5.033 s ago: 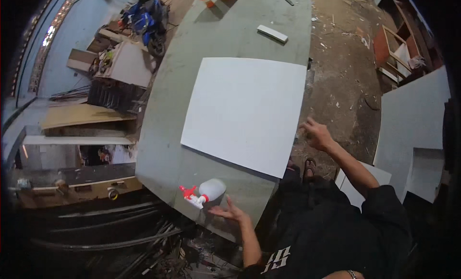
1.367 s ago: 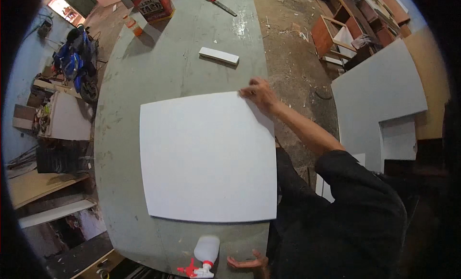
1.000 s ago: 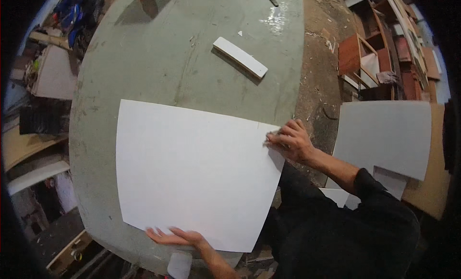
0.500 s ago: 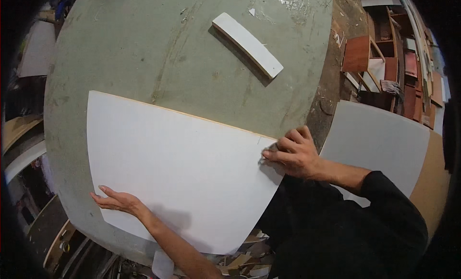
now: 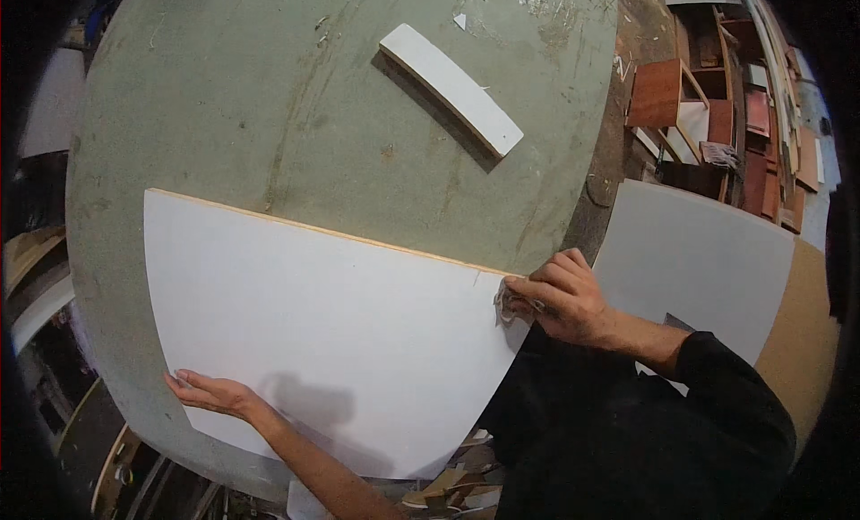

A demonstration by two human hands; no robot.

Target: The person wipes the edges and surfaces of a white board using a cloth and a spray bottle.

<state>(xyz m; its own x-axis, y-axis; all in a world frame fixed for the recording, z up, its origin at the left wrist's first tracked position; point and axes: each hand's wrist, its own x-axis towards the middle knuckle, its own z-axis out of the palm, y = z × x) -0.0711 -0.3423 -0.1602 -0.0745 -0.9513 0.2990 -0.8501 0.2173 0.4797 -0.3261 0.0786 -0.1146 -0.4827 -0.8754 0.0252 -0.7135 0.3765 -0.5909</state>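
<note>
A large white panel [image 5: 331, 332] with a thin yellowish far edge lies at the near side of the green-grey table [image 5: 322, 144]. Over its right end, my right hand [image 5: 569, 298] pinches a crumpled greyish rag [image 5: 511, 305] close to the far right corner. A short dark mark shows on the panel beside the rag. My left hand [image 5: 213, 396] is at the panel's lower left edge, fingers stretched out and holding nothing. Whether its palm touches the edge is hard to tell. Farther off, a thick white strip [image 5: 452, 90] with a slight curve rests slantwise on the table.
A small white scrap [image 5: 460, 21] lies near the table's far side. To the right stands a light grey panel [image 5: 694, 247] beside a brown board [image 5: 802, 323]. Reddish-brown wooden pieces [image 5: 658, 94] are piled at the upper right. Offcuts [image 5: 457, 489] litter the floor below.
The rag now shows plainly under my right fingers, on the panel's right end. My left hand's fingers are closer together. The whole view has shifted slightly.
</note>
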